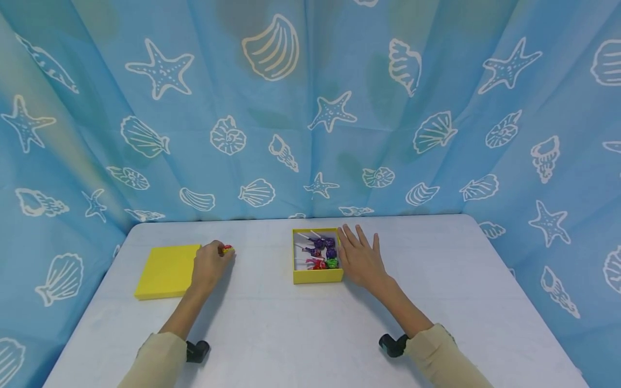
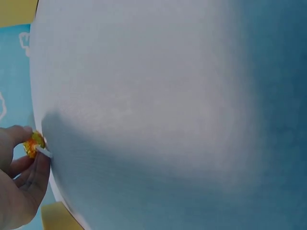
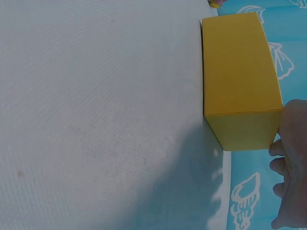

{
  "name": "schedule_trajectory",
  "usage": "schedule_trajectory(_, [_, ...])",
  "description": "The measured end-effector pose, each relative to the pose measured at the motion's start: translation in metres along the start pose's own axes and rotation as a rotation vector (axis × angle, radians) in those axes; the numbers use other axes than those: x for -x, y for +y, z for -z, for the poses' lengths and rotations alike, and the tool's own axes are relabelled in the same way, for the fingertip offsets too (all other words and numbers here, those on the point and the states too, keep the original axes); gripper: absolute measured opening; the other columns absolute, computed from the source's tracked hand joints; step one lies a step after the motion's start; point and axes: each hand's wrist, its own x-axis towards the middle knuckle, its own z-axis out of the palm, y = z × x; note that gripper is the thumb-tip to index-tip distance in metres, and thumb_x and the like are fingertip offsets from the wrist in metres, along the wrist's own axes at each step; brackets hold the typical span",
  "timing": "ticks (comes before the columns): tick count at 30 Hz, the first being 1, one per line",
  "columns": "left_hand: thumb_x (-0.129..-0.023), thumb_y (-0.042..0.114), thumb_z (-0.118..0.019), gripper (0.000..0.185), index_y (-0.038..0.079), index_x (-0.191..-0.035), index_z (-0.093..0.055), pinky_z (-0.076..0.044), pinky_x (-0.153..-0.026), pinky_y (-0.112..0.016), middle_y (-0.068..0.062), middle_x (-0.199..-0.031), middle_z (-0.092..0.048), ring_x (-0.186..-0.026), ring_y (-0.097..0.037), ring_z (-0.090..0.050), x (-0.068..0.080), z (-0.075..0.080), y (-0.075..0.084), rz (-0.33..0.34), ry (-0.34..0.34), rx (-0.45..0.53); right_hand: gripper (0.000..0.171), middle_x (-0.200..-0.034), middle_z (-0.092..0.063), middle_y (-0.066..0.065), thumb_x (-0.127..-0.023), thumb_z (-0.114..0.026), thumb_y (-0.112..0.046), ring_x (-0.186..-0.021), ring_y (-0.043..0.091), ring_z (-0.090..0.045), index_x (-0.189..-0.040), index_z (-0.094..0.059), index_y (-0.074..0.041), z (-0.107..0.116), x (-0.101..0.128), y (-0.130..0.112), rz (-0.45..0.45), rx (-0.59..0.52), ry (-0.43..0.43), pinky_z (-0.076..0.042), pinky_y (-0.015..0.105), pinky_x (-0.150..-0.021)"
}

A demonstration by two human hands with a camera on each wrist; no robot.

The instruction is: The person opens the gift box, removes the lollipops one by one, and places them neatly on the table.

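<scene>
head view: i see my left hand (image 1: pixel 209 265) lying low on the white table (image 1: pixel 291 334), its fingers curled and pinching a small lollipop (image 1: pixel 226 249) in a red and yellow wrapper at the fingertips. the lollipop sits just off the right edge of the flat yellow lid (image 1: pixel 167 271), which rests on the table at the left, and the back of the hand overlaps that lid's right edge. my right hand (image 1: pixel 361 258) lies flat with the fingers straight and spread, holding nothing, its inner side against the right wall of the open yellow box (image 1: pixel 317 277) at the table's centre. the box holds several lollipops (image 1: pixel 324 253) in purple, red and green wrappers, their white sticks pointing left.

left wrist view: the thumb and fingers (image 2: pixel 36 175) close on the lollipop (image 2: pixel 33 143), orange-yellow here, with a short white stick showing beside it; whether the sweet touches the table i cannot tell from this angle.

right wrist view: the yellow box (image 3: pixel 240 79) shows its outer wall, and the fingertips (image 3: pixel 280 148) of my right hand meet its near corner.

a blue curtain (image 1: pixel 310 108) printed with white shells and starfish encloses the table on three sides. beige sleeves (image 1: pixel 436 350) cover both forearms.
</scene>
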Motion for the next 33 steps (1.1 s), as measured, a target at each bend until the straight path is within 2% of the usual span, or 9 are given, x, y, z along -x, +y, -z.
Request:
schedule_trajectory(7, [-0.093, 0.011, -0.07, 0.025, -0.011, -0.101, -0.063, -0.052, -0.07, -0.039, -0.019, -0.082, -0.061, -0.074, -0.031, -0.054, -0.001, 0.0014, 0.0006, 0.032, -0.008, 0.002, 0.053, -0.162, -0.025, 0.01, -0.109, -0.031, -0.033, -0.149, 0.037, -0.015, -0.157, -0.03, -0.01, 0.0037, 0.001, -0.0013, 0.006, -0.023, 0.007, -0.009, 0.071, -0.112])
schedule_trajectory(15, [-0.093, 0.011, -0.071, 0.026, -0.012, -0.102, -0.063, -0.051, -0.069, -0.038, -0.018, -0.081, -0.062, -0.074, -0.03, -0.055, 0.0006, 0.0026, -0.0008, 0.035, -0.023, 0.001, 0.055, -0.162, -0.025, 0.01, -0.108, -0.033, -0.033, -0.149, 0.038, -0.016, -0.157, -0.029, -0.01, 0.0019, 0.0006, -0.0014, 0.004, -0.005, 0.001, -0.009, 0.071, -0.112])
schedule_trajectory(33, [-0.093, 0.014, -0.071, 0.029, -0.012, -0.105, -0.064, -0.052, -0.068, -0.036, -0.019, -0.084, -0.064, -0.073, -0.029, -0.056, -0.0005, 0.0038, -0.0025, 0.066, -0.009, 0.018, 0.054, -0.162, -0.026, 0.01, -0.108, -0.033, -0.033, -0.149, 0.037, -0.017, -0.157, -0.03, -0.01, 0.0004, -0.0001, -0.0006, 0.007, -0.006, 0.01, -0.009, 0.07, -0.112])
